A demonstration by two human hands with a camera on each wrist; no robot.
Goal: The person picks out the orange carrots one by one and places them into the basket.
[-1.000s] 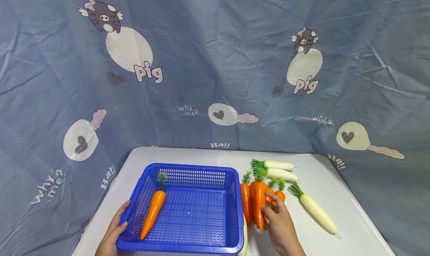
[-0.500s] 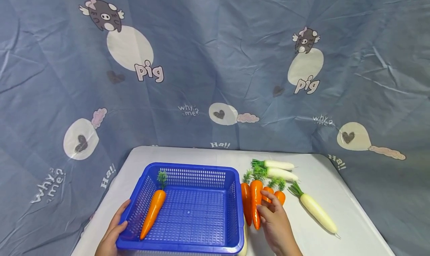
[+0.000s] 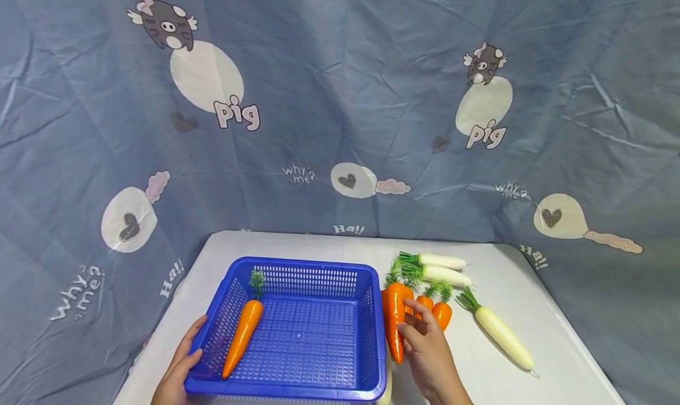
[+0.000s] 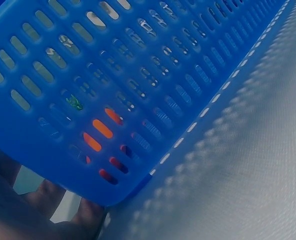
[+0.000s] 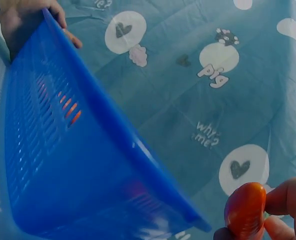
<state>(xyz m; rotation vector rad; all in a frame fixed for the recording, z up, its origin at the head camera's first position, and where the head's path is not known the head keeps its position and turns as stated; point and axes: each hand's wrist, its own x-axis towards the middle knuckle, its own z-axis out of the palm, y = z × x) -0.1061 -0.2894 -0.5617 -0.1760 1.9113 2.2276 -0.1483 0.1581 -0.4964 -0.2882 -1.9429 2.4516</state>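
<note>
Best to steady blue plastic basket [image 3: 287,391] by rim gripped in left hand [image 3: 174,374], and clear its wall with carrot [image 3: 395,310] pinched mid-length in right hand [image 3: 429,350].

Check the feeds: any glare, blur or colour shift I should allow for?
Head: mostly clear, with glare streaks on the carrot in the right hand; left wrist: the left hand is dark and soft, the white tablecloth hazy; right wrist: a teal cast on the pig-print curtain, a small highlight on the blue basket's rim.
</note>
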